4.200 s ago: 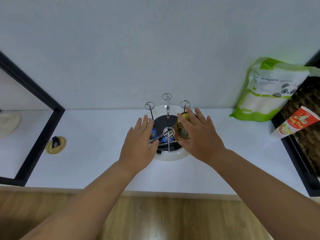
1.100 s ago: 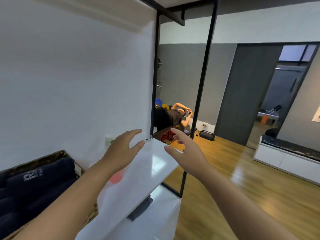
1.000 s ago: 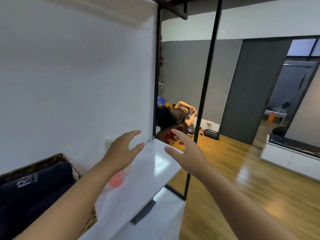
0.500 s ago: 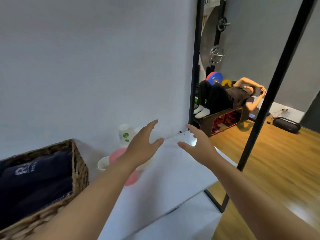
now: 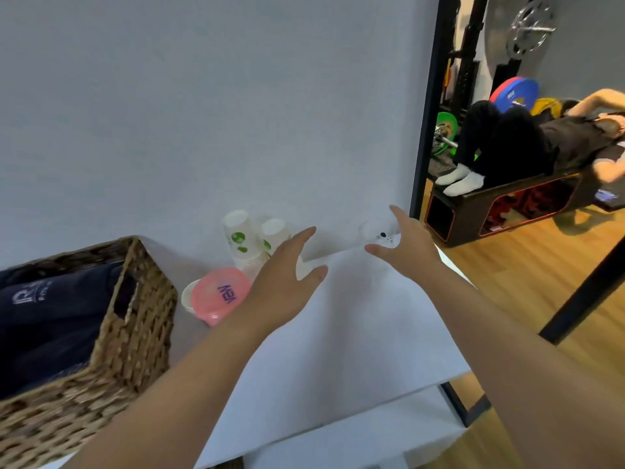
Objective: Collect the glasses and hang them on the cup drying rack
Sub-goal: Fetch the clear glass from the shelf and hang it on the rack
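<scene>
I am reaching both hands over the white worktop, fingers spread wide and holding nothing. My right hand is hovering at centre right, just beside a clear glass standing against the wall. My left hand is hanging at centre, near paper cups, a pink lid and a wicker basket at lower left.

Home interior with gym corner: white laminate shelf against wall, woven wicker basket, wooden floor, coloured round weight plates, black workout bench.
</scene>
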